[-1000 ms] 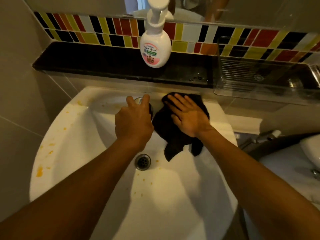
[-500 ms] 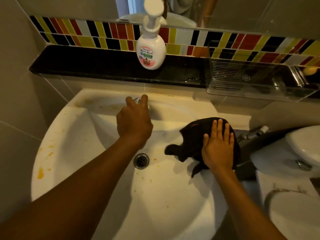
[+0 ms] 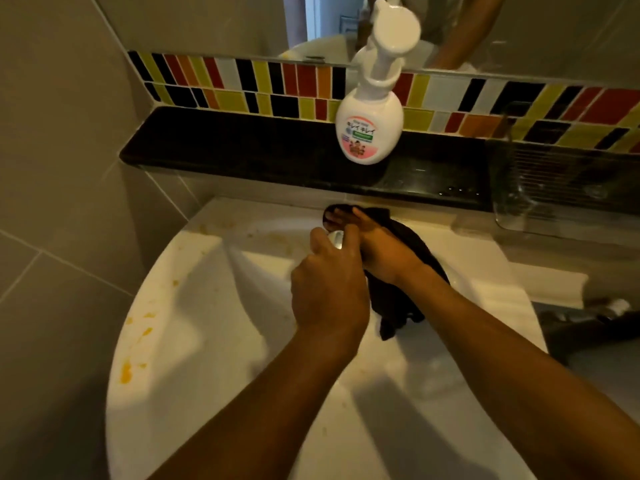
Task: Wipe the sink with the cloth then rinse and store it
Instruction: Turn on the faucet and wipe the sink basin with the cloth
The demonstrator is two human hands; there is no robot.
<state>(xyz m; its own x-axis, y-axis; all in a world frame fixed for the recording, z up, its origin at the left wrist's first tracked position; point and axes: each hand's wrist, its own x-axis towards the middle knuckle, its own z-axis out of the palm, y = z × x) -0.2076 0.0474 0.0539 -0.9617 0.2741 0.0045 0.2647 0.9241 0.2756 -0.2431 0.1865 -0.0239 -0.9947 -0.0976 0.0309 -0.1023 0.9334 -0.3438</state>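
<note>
The black cloth [image 3: 420, 251] lies on the back rim of the sink [image 3: 214, 341], just right of the tap [image 3: 336, 236], and drapes down the inner wall. My right hand [image 3: 384, 247] presses it flat, fingers straight, to scrub that edge. My left hand [image 3: 329, 292] curls round the tap, I think to steady me. The orange stains [image 3: 126, 370] on the left rim are not yet wiped.

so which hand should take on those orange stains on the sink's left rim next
Right, probably: the right hand presses the cloth flat on the back rim of the sink, while the left hand is curled round the tap and holds no cloth.
</note>
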